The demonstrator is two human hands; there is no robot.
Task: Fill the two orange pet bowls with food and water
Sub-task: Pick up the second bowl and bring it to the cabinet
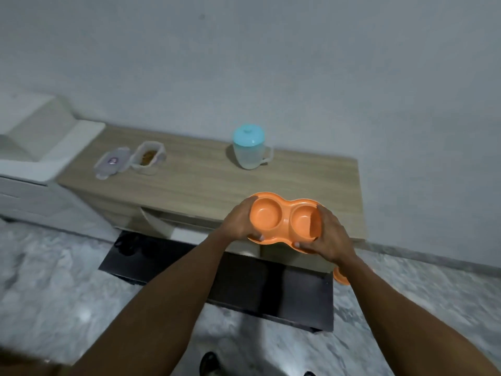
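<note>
Both hands hold the orange double bowl by its short ends. The left hand curls round the left end and the right hand round the right, so each grip is closed on the rim, with a fingertip showing on the near edge. The bowl hangs at the front edge of the wooden surface, tipped a little toward the camera; whether its far rim touches the wood cannot be told. Both basins look empty. It reads as moulded plastic — light, stiff and unlikely to flex or crack under this hold, though its smooth skin could slide in damp fingers. Empty, it could be carried by either end alone. Once one basin holds water it would want two hands at the ends, as now, and a level carry, since the basins look shallow and would probably spill at a small tilt. Near the back of the surface stands a pale jug with a teal lid and a side handle, the likely water source. Well apart from it, to the left, sits an open food tub with brown pellets inside, its lid lying just beside it. A second orange piece peeks out beside the right forearm, low by the black mat — perhaps the other bowl, but it is mostly hidden.
</note>
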